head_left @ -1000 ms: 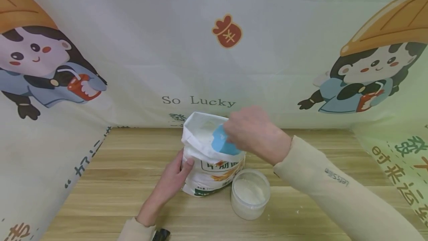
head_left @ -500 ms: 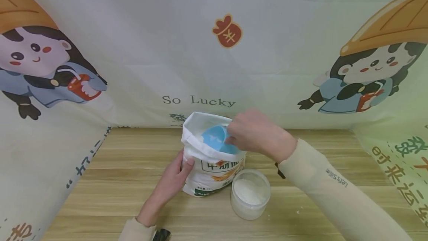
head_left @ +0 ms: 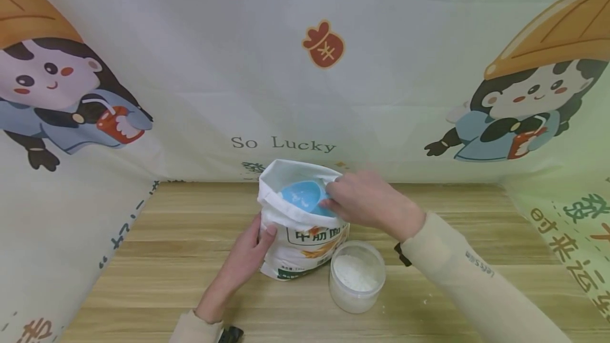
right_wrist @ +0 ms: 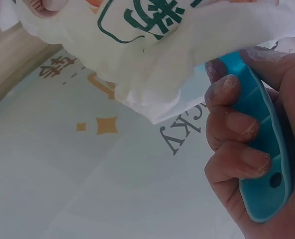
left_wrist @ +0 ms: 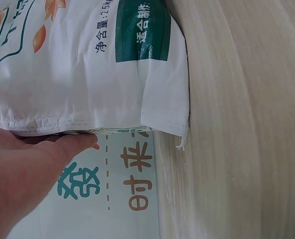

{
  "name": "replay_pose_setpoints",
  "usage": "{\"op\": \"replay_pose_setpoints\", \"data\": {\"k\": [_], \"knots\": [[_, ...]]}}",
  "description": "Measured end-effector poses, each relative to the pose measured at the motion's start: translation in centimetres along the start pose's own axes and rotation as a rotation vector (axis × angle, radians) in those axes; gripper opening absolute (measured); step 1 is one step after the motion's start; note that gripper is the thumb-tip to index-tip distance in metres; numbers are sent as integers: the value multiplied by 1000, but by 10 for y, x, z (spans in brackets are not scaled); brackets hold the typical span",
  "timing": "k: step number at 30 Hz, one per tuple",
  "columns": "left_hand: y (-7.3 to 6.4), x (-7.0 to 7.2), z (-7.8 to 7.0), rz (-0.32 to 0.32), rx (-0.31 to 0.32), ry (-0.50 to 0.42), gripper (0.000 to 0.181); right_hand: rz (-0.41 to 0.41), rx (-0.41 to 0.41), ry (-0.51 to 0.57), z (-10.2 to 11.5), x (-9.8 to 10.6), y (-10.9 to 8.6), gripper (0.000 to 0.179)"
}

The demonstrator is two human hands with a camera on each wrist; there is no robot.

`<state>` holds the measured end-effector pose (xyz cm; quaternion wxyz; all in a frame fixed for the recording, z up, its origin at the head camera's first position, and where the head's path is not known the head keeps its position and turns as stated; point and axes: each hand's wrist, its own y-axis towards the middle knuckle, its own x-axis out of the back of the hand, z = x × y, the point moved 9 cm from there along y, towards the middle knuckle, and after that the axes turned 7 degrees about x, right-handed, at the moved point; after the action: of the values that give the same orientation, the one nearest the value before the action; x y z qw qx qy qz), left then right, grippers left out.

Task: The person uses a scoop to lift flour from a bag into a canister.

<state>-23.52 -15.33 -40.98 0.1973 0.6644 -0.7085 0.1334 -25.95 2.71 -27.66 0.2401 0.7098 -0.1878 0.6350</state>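
A white flour bag (head_left: 305,242) with green and orange print stands upright with its mouth rolled open. My left hand (head_left: 248,253) grips its left side, thumb on the front and the other fingers behind. With the right hand (head_left: 369,197) I hold a blue scoop (head_left: 301,195), its bowl inside the bag's mouth with white flour in it. In the right wrist view, flour-dusted fingers (right_wrist: 237,124) curl round the ridged scoop handle (right_wrist: 264,149). Right of the bag stands a clear round jar (head_left: 355,300), lidless, with flour inside.
The wooden table (head_left: 157,258) carries small flecks of flour right of the jar. A printed cloth (head_left: 229,68) forms the back wall and both sides. Dark straps show at both wrists.
My right hand has moved slightly right and down. The scoop has turned, so that its bowl now faces up and shows flour. The left hand, bag and jar have stayed in place.
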Motion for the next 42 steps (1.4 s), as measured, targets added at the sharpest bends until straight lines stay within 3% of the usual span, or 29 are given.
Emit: {"op": "replay_pose_setpoints", "data": {"k": [12, 19, 42], "knots": [[1, -1, 2, 1, 9, -5, 53, -48, -20, 155, -10, -13, -10, 28], [1, -1, 4, -4, 26, -2, 50, -102, -5, 199, -12, -17, -14, 28], [0, -1, 2, 8, 28, -7, 50, -180, -109, 323, -35, -19, -31, 26]]}}
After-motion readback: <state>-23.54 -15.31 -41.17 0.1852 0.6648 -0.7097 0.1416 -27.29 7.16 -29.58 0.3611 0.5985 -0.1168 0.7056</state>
